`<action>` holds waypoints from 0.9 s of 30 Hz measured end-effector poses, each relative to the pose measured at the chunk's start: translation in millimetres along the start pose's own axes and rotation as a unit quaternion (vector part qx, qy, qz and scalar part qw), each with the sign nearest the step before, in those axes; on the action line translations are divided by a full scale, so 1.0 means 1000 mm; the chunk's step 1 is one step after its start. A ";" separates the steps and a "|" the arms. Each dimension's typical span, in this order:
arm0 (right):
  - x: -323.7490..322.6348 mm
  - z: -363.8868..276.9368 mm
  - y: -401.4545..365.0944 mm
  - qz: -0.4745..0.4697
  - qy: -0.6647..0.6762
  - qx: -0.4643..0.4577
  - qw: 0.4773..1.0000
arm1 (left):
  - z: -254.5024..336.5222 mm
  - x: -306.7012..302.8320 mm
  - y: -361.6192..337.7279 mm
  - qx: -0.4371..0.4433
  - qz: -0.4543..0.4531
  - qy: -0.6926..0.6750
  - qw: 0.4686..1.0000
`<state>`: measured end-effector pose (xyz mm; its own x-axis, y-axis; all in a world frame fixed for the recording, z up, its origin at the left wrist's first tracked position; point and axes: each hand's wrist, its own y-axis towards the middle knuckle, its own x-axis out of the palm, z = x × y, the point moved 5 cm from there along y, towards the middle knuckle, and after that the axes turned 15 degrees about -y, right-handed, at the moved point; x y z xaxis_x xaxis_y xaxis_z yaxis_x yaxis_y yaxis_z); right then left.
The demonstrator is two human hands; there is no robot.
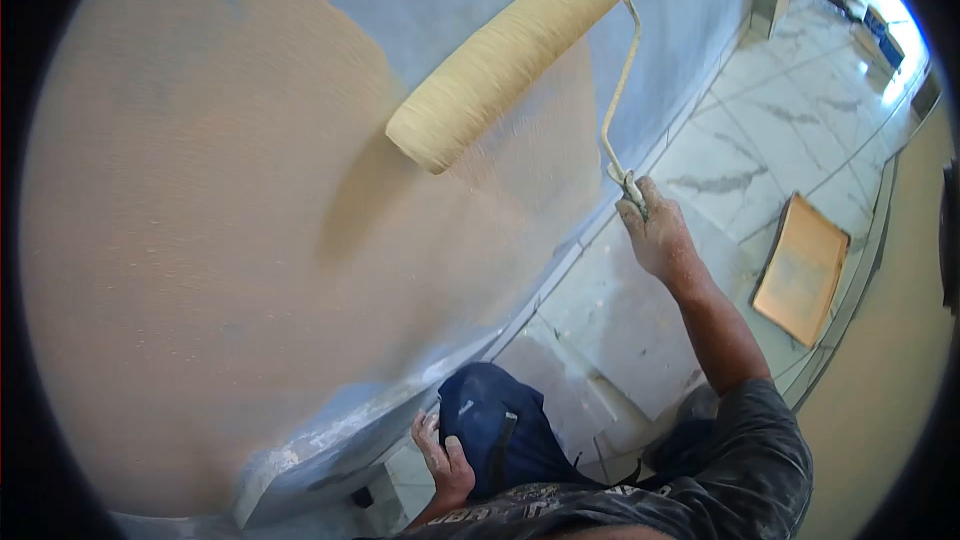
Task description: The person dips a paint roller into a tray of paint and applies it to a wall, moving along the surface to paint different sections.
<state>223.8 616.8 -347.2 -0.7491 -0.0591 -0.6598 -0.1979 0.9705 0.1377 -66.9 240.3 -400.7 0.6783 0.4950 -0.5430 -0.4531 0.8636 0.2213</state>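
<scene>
And here we are, looking down along the wall (200, 270), most of it coated in a warm tan, with bare blue-grey at its top and along its foot. Up against the wall sits the roller (505, 65), its pale yellow sleeve tilted, high end to the right, low end over the edge of the tan patch. It throws a dark shadow on the wall just below its low end. We cannot tell whether the sleeve is touching the wall or is just off it.

A thin wire frame (620, 80) runs down from the roller's high end, out from the wall, into the handle (632, 190). The right hand (658, 235) is closed tight around that handle, fingers wrapped fully, arm stretched out towards the wall, skin speckled with paint.

The left hand (440, 455) is down near the foot of the wall, lying loose and flat on the knee (490, 420) in dark blue trousers, fingers relaxed and a little spread, gripping nothing.

Away from the wall the marbled white floor (760, 130) spreads out, meeting the wall at a pale skirting strip (560, 270). Well apart from the wall, on that floor, lies an orange-tinted tray (800, 268), flat and slightly askew. Nearest to us, furthest from the wall, is the shoulder of a dark grey shirt (740, 470).
</scene>
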 end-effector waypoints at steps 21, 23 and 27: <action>-0.191 -0.263 0.079 0.148 -0.003 -0.171 0.974 | 0.078 0.040 0.074 0.152 0.178 -0.077 0.969; -0.210 -0.288 0.088 0.159 -0.008 -0.184 0.970 | 0.081 0.044 0.077 0.145 0.179 -0.100 0.968; -0.244 -0.329 0.110 0.179 -0.001 -0.218 0.959 | 0.090 0.057 0.073 0.130 0.160 -0.148 0.967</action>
<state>177.0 661.4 72.3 -0.8167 0.2616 -0.5143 -0.1738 0.7384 0.6516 -9.0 340.1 -342.6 0.6811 0.7130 -0.1667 -0.5315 0.6380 0.5572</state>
